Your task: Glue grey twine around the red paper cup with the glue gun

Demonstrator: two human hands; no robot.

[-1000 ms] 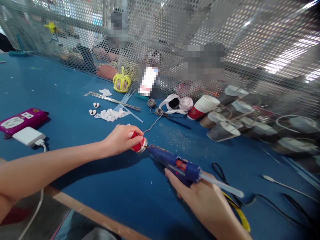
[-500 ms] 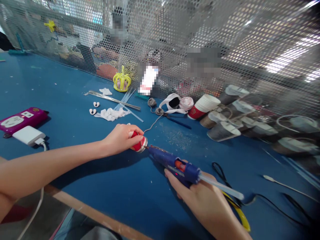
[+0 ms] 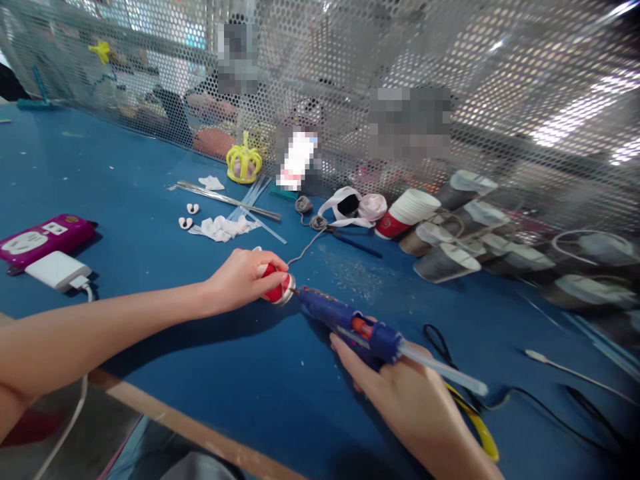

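Note:
My left hand (image 3: 249,275) is closed around a small red and white paper cup (image 3: 279,288), which lies tilted on its side with one end facing right. A grey cord (image 3: 306,248) runs from the cup back to a small coil (image 3: 319,222). My right hand (image 3: 395,383) grips a blue glue gun (image 3: 345,317), its fingers wrapped around the handle. The gun's nozzle is at the cup's right end; whether it touches, I cannot tell. From the gun's rear sticks a clear glue stick (image 3: 445,369).
Stacked paper cups (image 3: 407,212) and several grey cord-wrapped cups (image 3: 445,261) stand at the back right. Dark-handled scissors (image 3: 356,244) lie behind the gun. A yellow crown-shaped piece (image 3: 244,163) stands by the mesh screen (image 3: 165,80). At left sits a purple power strip (image 3: 47,239) with a white charger (image 3: 59,271).
The glue gun has shifted very slightly to the right at the cup's end. My left hand and the cup have hardly moved.

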